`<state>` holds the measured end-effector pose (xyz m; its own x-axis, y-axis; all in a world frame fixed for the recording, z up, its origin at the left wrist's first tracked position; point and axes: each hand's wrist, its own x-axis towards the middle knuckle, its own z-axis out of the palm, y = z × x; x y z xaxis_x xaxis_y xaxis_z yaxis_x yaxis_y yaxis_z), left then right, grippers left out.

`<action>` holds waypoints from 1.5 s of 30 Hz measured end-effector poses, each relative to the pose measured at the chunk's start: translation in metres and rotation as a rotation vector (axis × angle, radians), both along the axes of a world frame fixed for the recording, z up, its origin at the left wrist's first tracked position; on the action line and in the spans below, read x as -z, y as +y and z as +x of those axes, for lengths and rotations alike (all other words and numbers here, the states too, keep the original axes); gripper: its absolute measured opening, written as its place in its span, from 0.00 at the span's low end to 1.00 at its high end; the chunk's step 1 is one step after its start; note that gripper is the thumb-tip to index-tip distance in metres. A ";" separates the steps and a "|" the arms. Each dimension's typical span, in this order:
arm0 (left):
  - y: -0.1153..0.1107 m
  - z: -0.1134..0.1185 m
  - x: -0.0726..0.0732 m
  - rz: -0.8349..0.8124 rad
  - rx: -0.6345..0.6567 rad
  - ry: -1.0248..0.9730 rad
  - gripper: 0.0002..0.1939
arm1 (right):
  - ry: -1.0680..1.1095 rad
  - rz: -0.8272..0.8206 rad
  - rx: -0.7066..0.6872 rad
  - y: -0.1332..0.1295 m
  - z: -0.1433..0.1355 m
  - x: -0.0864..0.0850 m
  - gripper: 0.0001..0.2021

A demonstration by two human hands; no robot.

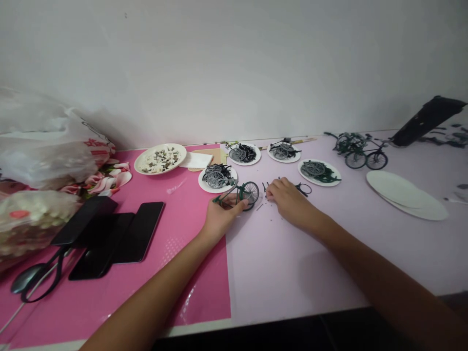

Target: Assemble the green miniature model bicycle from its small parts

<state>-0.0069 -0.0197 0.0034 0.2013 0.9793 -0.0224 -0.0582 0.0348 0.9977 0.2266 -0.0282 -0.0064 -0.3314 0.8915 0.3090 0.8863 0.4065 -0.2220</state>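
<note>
Both forearms reach in from the bottom edge of the head view, across a desk (300, 263) covered half in pink, half in pale lilac. On the pink side, nearest the camera, lie scissors (34, 282) and two dark phones (120, 237), with plastic bags (47, 146) further left.

Left hand (221, 214) rests on the seam of the two covers, its fingers curled around a small green model bicycle (239, 193), pinching the frame so that one spoked wheel stands free to the right. Right hand (288, 197) lies just beside that wheel, palm down, fingers drawn together over some tiny loose parts (263, 207) scattered on the lilac surface; whether it actually pinches one I cannot tell (the pieces are too small to make out).

Behind the hands sit four small white plates of wheels and frames (218, 178), a dish of pale bits (160, 159), a finished bicycle (360, 152) far right, and a stack of bare plates (405, 195).

To do this step well, I judge the left hand should keep the frame steady and low against the desk, while the right lifts one small piece at a time with its fingertips and brings it straight to the wheel, without sweeping the other bits aside.
</note>
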 end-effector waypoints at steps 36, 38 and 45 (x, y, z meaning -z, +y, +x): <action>-0.006 0.003 -0.003 0.045 0.060 0.020 0.14 | 0.680 0.090 -0.098 -0.011 -0.026 -0.001 0.19; -0.007 0.003 -0.004 0.043 0.065 0.013 0.14 | 0.674 0.088 -0.096 -0.012 -0.027 -0.002 0.19; -0.006 0.004 -0.002 0.064 0.072 0.002 0.15 | 0.672 0.082 -0.085 -0.011 -0.025 -0.002 0.18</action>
